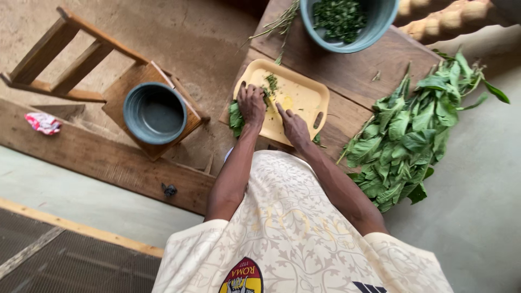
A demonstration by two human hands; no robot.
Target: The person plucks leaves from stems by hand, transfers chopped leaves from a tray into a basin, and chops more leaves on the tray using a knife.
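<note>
My left hand [251, 103] presses a bundle of green leaves [235, 118] down on the left end of a yellow plastic tray [304, 97]. My right hand [293, 126] is closed just to the right of it, index finger stretched forward along what looks like a thin knife; the blade is hard to make out. A small heap of chopped greens [271, 82] lies on the tray beyond my left fingers. The tray rests on a dark wooden table [358, 70].
A blue bowl [374, 24] with chopped greens stands at the table's far edge, loose stems [279, 21] beside it. A big pile of whole leaves [412, 135] lies to the right. An empty grey-blue bowl [154, 113] sits on a wooden chair [70, 65] on the left. A crumpled wrapper [43, 122] lies on the floor.
</note>
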